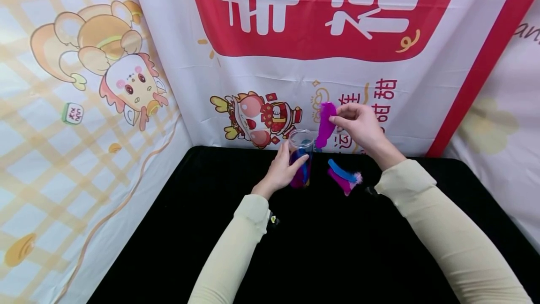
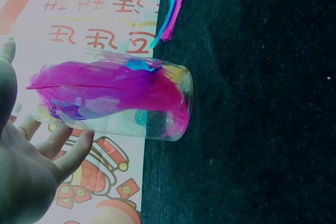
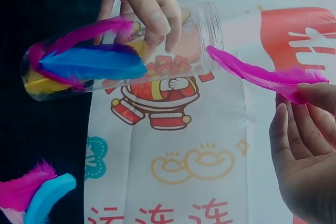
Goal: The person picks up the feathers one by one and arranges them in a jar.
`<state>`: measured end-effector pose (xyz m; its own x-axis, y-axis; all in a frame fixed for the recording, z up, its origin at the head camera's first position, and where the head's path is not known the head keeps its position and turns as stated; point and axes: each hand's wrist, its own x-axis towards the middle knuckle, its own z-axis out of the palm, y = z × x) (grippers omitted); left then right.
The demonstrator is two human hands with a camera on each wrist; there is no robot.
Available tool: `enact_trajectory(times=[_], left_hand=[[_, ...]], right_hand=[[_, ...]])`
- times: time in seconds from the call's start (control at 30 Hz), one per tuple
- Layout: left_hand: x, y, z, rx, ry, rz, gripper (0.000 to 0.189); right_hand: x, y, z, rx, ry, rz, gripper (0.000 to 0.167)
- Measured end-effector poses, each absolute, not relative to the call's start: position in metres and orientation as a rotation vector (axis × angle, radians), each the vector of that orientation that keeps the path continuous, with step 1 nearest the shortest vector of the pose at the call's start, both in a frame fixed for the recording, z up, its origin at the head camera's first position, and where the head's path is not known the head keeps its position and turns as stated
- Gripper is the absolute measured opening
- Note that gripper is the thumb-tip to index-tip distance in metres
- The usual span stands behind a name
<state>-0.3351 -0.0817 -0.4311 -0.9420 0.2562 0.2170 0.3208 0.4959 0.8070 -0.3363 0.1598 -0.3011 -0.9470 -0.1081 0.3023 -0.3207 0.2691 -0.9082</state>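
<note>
My left hand (image 1: pixel 280 169) grips a clear plastic jar (image 1: pixel 301 142) round its side, the mouth facing up. Inside it lie several feathers, among them a blue feather (image 3: pixel 94 62), a magenta feather (image 2: pixel 105 85) and a yellow one (image 3: pixel 50 83) near the bottom. Between thumb and fingers, my right hand (image 1: pixel 358 123) pinches the end of a magenta feather (image 1: pixel 326 125). It hangs just right of the jar's rim, and in the right wrist view its free tip overlaps the mouth's edge.
On the black tabletop (image 1: pixel 312 247), right of the jar, lie a loose blue feather (image 1: pixel 342 171) and a magenta feather (image 1: pixel 341 183), with a pale pink tuft (image 1: pixel 358 178) at their end. A printed cloth backdrop (image 1: pixel 253 74) rises directly behind the table, and another printed cloth (image 1: pixel 84 154) stands to the left.
</note>
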Motion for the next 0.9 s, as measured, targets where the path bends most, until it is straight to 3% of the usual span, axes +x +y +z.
enact_trajectory(times=[0.9], left_hand=[[-0.335, -0.082, -0.432, -0.511, -2.661, -1.476, 0.072]], right_hand=[[-0.342, 0.13, -0.293, 0.47, -2.213, 1.758, 0.021]])
